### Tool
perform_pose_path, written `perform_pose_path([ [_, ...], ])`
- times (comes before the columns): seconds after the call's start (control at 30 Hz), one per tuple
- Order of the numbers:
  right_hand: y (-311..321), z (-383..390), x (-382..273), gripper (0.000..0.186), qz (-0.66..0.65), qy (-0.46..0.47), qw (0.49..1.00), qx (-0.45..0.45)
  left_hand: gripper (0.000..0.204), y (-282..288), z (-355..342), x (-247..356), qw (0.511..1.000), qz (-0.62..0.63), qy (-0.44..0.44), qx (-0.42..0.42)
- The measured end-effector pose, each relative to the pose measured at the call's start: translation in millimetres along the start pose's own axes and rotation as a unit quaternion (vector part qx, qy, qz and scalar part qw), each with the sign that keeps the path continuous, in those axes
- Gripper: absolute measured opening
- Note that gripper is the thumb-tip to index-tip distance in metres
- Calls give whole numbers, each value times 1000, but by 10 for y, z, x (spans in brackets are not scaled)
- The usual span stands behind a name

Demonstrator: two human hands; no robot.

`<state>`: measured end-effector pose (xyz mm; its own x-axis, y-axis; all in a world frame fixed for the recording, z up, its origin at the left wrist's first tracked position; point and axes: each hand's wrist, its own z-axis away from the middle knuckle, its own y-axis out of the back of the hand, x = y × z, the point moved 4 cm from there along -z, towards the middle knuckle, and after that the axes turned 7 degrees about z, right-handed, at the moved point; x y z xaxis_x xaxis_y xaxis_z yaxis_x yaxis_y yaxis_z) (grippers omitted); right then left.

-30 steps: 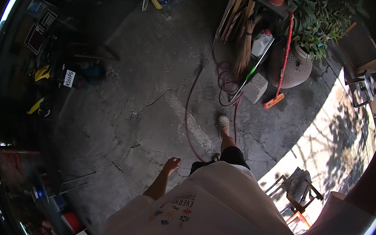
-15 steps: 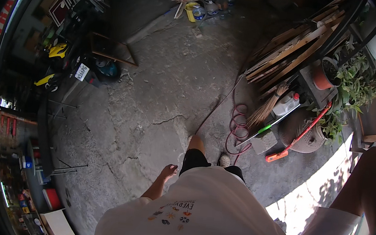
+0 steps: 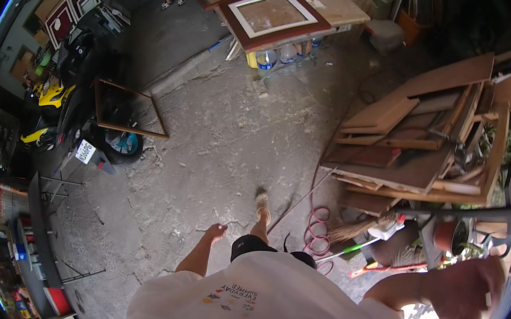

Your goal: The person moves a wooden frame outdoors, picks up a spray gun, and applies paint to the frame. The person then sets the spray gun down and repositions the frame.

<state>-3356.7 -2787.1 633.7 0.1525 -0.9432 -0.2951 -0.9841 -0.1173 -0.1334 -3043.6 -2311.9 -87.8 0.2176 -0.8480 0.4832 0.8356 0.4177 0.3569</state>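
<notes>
Head view: person walking over cracked concrete floor (image 3: 206, 154).
Left hand (image 3: 215, 232), lower centre, loose, holding nothing. Right hand (image 3: 465, 288), lower right, blurred; grip unclear, near red hose (image 3: 316, 231) and broom (image 3: 354, 231).

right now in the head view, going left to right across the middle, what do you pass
yellow motorbike → leaning framed pane → left hand → sandalled foot → coiled red hose → stack of wooden boards → right hand
</notes>
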Motion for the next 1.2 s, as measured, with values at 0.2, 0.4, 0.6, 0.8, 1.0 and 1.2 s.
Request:
perform_pose_path([
  [0.2,-709,3112,1692,32,198,-335,616,-685,42,1056,-1305,2269,980,122,-149,43],
  [0.4,-120,4979,1810,46,183,-525,415,-720,24,715,-1786,4282,966,124,-208,-94],
  [0.6,952,6249,2159,43,311,-722,418,-456,19,-992,-1237,6307,833,-135,-499,-199],
  [0.8,514,5886,2377,33,318,-782,491,-212,21,-2013,-640,7504,758,-123,-522,-372],
  [1.0,-121,5606,2157,36,352,-832,422,71,39,-3374,278,9260,591,-69,-716,-365],
  [1.2,-1210,5562,1718,33,378,-818,330,281,41,-4378,149,9957,571,-174,-683,-420],
])
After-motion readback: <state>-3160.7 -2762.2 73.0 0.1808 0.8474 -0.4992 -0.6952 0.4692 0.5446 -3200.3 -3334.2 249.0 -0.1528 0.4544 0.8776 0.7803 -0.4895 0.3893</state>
